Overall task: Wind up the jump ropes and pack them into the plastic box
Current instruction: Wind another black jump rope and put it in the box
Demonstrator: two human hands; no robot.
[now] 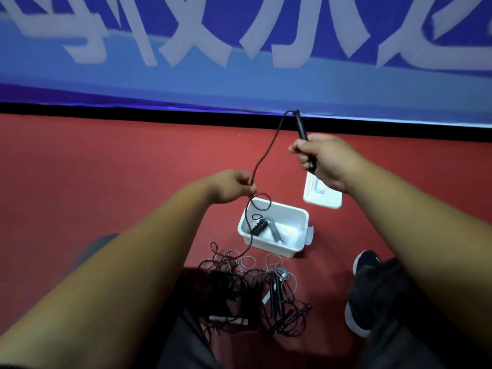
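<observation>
Winding is just starting: right hand (323, 162) grips the black handle (303, 135), left hand (234, 186) pinches its rope (266, 153) above the box (298, 213) (one rope already inside); next, loop it round the handle.

- Floor (106, 166): red, matte, finely textured. It runs under the fingers (298, 149) and on to the wall foot.
- Black strip (133, 111): along the wall foot, just beyond the fingers.
- Banner (239, 78): above the strip, blue with a paler band low down. It carries large white characters (186, 35), too blurred to read.
- Light: violet-blue sheen along the banner's lower edge. A dark shadow (190, 278) lies on the floor nearer than the fingers.
</observation>
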